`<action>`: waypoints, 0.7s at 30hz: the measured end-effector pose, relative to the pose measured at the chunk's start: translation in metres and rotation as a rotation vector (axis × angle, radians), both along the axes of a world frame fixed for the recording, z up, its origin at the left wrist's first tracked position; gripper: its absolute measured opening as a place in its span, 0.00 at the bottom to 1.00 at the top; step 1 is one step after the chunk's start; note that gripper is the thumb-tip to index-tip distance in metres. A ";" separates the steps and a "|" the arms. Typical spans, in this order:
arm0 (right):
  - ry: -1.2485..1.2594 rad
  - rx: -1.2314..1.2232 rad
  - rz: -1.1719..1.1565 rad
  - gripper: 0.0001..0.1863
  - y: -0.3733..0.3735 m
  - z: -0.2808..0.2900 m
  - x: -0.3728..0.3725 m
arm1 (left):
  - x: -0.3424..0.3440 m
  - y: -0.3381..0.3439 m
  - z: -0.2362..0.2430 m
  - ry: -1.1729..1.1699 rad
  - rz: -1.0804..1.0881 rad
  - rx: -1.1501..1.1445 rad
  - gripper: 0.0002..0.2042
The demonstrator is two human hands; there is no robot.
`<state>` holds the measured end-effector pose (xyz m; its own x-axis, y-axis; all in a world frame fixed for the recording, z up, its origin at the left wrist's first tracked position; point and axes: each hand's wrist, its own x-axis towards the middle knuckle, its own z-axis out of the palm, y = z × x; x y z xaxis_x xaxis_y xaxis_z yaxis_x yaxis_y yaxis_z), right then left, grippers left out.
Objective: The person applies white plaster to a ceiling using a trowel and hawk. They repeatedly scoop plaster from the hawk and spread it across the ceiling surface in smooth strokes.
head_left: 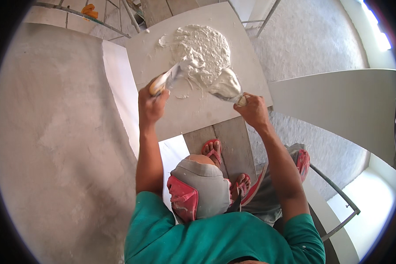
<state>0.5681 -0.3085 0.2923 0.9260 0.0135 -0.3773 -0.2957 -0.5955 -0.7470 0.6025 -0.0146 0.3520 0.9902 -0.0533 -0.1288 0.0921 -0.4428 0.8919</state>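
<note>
I'm clamping both hands on tools: my left hand point(154, 100) is closing round the handle of one scraper point(162, 83), and my right hand point(254, 110) is gripping a second, wider-looking putty knife point(236, 97). The white paste point(207, 46) is lying in a rough heap on the board point(198, 119), nearer its far edge than its near one, with thin smears trailing toward me. My left hand is hovering over the board's left side, its blurred blade reaching the heap's near left side; I cannot tell exactly how the tip is meeting it. My right hand is sitting just inside the near right corner, its blade carrying a thick coat of paste at the heap's near right side.

I judge that I'm working and gathering the paste between two blades. The next move is probably calling for a firm right wrist, keeping the loaded blade level, while the left one is scraping loose paste inward, away from the edges.
</note>
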 end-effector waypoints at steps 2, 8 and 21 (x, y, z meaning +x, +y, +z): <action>-0.059 -0.007 0.009 0.13 -0.009 -0.001 -0.002 | 0.012 0.006 -0.036 -0.149 -0.156 0.400 0.15; -0.139 0.005 -0.102 0.09 -0.049 -0.011 -0.025 | 0.025 0.032 -0.100 -0.265 -0.373 0.779 0.20; -0.079 -0.032 -0.137 0.11 -0.068 -0.015 -0.036 | -0.052 0.020 -0.138 0.147 -0.530 0.740 0.15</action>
